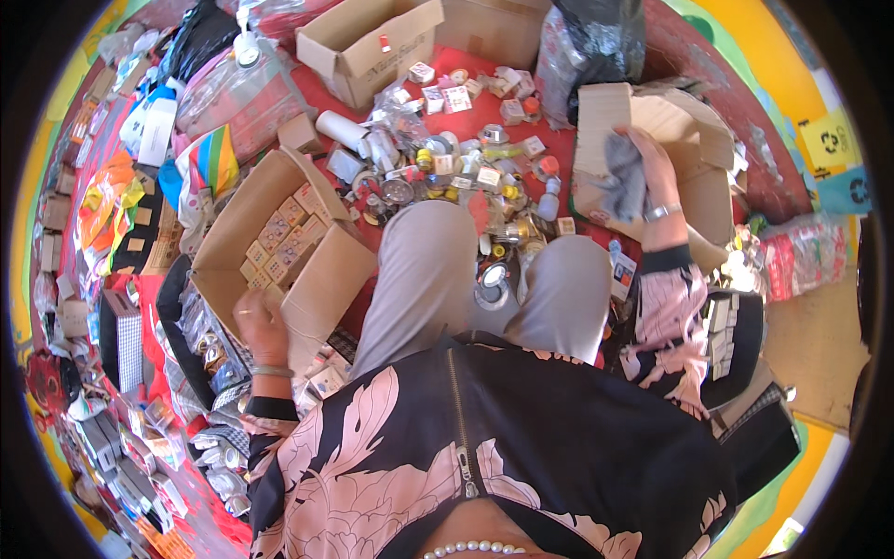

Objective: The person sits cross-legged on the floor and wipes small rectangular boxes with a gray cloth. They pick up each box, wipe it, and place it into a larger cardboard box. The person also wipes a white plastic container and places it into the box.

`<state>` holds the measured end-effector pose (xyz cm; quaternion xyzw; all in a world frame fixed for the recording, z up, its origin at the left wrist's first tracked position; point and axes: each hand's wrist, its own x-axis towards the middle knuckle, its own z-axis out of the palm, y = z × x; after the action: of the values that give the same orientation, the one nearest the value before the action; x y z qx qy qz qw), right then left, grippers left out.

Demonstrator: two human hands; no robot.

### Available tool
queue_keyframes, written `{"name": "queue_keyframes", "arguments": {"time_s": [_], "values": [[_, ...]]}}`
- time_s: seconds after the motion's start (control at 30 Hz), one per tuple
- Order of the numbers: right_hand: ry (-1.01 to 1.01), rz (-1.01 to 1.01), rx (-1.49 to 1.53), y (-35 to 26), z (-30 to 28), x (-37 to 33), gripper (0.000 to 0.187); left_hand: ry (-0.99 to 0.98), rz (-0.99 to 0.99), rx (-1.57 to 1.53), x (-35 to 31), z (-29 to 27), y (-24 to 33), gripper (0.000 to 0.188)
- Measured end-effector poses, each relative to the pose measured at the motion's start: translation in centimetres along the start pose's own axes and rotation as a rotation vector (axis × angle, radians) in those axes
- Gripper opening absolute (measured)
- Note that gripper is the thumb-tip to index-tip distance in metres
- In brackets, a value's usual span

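Held in my right hand (656, 172) is a crumpled grey cloth (622, 175), hanging in front of an open cardboard box (601, 107) on the right. The fingers are closed on the cloth's upper part. My left hand (261, 326) is at the near rim of another open cardboard box (321, 298), its fingers bent over the edge. Rows of small printed cartons (284, 238) lie inside that box. Whether the left fingertips also touch a carton is too small to make out.
Between the boxes and my knees, small bottles, jars and packs (456, 177) lie heaped on a red cloth (475, 65). An open cardboard box (372, 56) and a black plastic bag (596, 47) stand at the back. Bags and cartons crowd the left side.
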<state>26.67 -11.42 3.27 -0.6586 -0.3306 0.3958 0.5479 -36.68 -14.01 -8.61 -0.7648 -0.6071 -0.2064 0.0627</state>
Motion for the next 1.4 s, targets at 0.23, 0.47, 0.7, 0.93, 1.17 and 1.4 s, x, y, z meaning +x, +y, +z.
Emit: {"name": "queue_keyframes", "arguments": {"time_s": [0.23, 0.47, 0.7, 0.93, 1.17, 1.4], "values": [[0.205, 0.182, 0.15, 11.5, -9.4, -13.6, 0.024, -0.319, 0.329, 0.227, -0.3, 7.0, 4.7, 0.059], [0.198, 0.405, 0.325, 21.1, -8.3, -20.5, 0.025, -0.451, 0.265, 0.333, 0.4, 7.8, 4.4, 0.071], [0.072, 0.278, 0.046, 27.3, -9.6, -22.9, 0.025, -0.407, 0.275, 0.367, -0.6, 9.5, 4.5, 0.065], [0.091, 0.497, 0.15, 31.2, -9.6, -26.9, 0.022, -0.148, 0.471, 0.255, -0.3, 11.9, 1.9, 0.043], [0.178, 0.403, -0.046, 32.8, -11.7, -29.3, 0.015, -0.076, 0.492, 0.081, 3.6, 10.0, 2.3, 0.034], [0.246, 0.53, -0.114, 27.2, -9.4, -26.1, 0.024, 0.118, 0.106, -0.635, 13.4, -0.7, 16.3, 0.023]]}}
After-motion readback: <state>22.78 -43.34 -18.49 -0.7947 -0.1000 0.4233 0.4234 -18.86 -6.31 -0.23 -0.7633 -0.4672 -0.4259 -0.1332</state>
